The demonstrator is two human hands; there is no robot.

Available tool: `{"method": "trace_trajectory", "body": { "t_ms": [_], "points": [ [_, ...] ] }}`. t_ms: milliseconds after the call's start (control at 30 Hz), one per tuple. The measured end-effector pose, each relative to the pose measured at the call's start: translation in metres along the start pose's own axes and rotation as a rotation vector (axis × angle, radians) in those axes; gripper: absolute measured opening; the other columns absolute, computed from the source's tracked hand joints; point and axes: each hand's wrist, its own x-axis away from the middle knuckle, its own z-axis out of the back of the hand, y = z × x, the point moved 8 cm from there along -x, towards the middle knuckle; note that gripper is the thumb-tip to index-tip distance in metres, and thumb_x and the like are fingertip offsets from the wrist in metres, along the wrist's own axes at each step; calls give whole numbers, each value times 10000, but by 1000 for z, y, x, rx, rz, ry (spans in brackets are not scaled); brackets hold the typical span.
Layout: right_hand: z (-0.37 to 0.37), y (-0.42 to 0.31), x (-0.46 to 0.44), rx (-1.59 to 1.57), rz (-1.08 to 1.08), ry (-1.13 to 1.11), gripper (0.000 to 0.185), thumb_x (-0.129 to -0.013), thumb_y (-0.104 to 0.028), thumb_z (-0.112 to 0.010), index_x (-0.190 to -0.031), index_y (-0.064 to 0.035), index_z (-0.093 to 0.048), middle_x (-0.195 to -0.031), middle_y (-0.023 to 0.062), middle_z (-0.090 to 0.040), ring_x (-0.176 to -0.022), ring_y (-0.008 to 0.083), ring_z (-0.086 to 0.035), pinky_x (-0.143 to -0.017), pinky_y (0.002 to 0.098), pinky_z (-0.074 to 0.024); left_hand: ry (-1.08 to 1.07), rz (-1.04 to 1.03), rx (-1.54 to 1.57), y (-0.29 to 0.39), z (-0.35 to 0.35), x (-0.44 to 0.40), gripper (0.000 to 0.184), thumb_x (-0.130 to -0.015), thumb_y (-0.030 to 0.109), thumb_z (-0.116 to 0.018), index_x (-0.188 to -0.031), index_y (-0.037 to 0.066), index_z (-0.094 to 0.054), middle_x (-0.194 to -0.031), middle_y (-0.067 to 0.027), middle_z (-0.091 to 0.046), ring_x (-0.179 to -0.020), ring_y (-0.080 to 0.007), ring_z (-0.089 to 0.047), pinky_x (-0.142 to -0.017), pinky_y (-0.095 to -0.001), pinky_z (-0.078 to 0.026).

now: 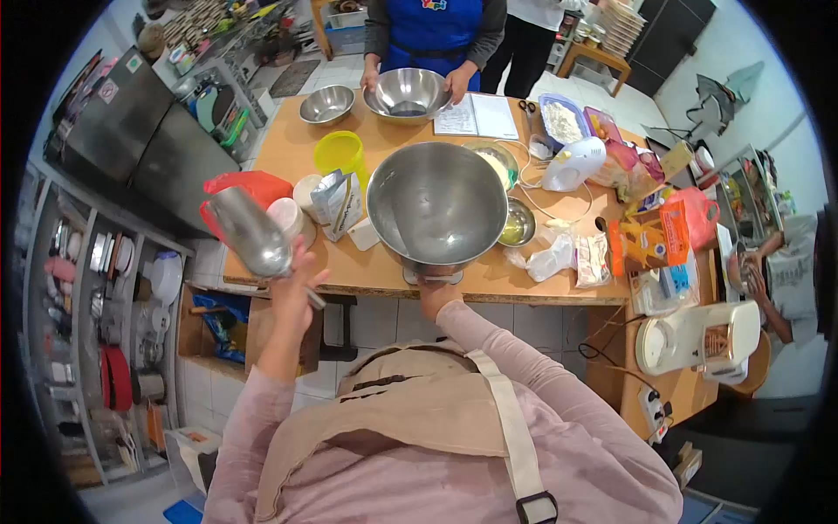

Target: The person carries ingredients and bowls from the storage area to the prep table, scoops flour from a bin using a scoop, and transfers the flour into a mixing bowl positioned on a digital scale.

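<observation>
My left hand (pixel 297 281) is raised over the table's left front edge, closed on a metal scoop (pixel 250 231). The scoop tilts up to the left, and its handle end pokes out below my palm. At the table's front edge, my right hand (pixel 439 299) reaches to the underside of a large steel mixing bowl (pixel 436 205); its fingers are mostly hidden. Beneath the bowl, part of a kitchen scale (pixel 428 278) shows. Near the scoop are a lidded white tub (pixel 286 217), a silver pouch (pixel 337 205) and a red plastic bag (pixel 249 186).
Across the table a person in a blue apron (pixel 434 39) holds a steel bowl (pixel 408 92). A smaller bowl (pixel 327 105), yellow container (pixel 340 155), open notebook (pixel 477 116), flour tub (pixel 563 120) and hand mixer (pixel 574 164) stand around. A stand mixer (pixel 698 339) is at right.
</observation>
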Motion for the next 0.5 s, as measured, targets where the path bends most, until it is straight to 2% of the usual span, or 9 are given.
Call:
{"method": "trace_trajectory", "body": {
  "t_ms": [133, 200, 267, 333, 400, 500],
  "points": [
    [6, -9, 5, 85, -50, 95, 450, -879, -250, -411, -1309, -117, -404, -1278, 192, -471, -1109, 347, -514, -883, 439, -446, -4, -197, 19, 37, 54, 1, 504, -892, 161, -564, -1330, 76, -330, -1337, -89, -408, -1248, -197, -386, -863, -419, -519],
    [15, -13, 24, 0, -146, -160, 463, -866, -256, -452, -1307, -124, -404, -1231, 178, -510, -1082, 330, -528, -849, 437, -455, 5, -264, 57, 48, 75, 4, 484, -900, 156, -548, -1324, 67, -330, -1344, -99, -398, -1268, -209, -364, -879, -429, -510],
    [17, -8, 43, -119, -227, -221, 462, -847, -252, -497, -1285, -127, -426, -1163, 161, -549, -1048, 315, -540, -821, 428, -460, -2, -305, 75, 55, 93, 5, 457, -908, 151, -533, -1311, 55, -341, -1349, -106, -391, -1285, -223, -341, -891, -447, -502],
    [-2, 15, 66, -263, -296, -84, 445, -822, -240, -546, -1244, -125, -469, -1074, 144, -587, -1007, 303, -550, -799, 413, -461, -1, -321, 54, 61, 105, 7, 434, -913, 154, -521, -1299, 44, -353, -1356, -108, -381, -1292, -222, -332, -898, -452, -494],
    [-2, 33, 87, -333, -297, 193, 405, -784, -187, -587, -1176, -114, -517, -1046, 139, -577, -1010, 311, -532, -826, 408, -448, -20, -345, 24, 60, 117, 3, 415, -918, 169, -510, -1285, 33, -369, -1365, -106, -366, -1293, -211, -332, -909, -452, -483],
    [1, 53, 103, -332, -307, 495, 348, -735, -121, -625, -1077, -97, -567, -1051, 140, -553, -1020, 327, -505, -867, 408, -424, -22, -336, 77, 56, 125, -7, 504, -876, 180, -584, -1291, 16, -350, -1360, -139, -356, -1297, -249, -313, -890, -427, -499]
  ]
}}
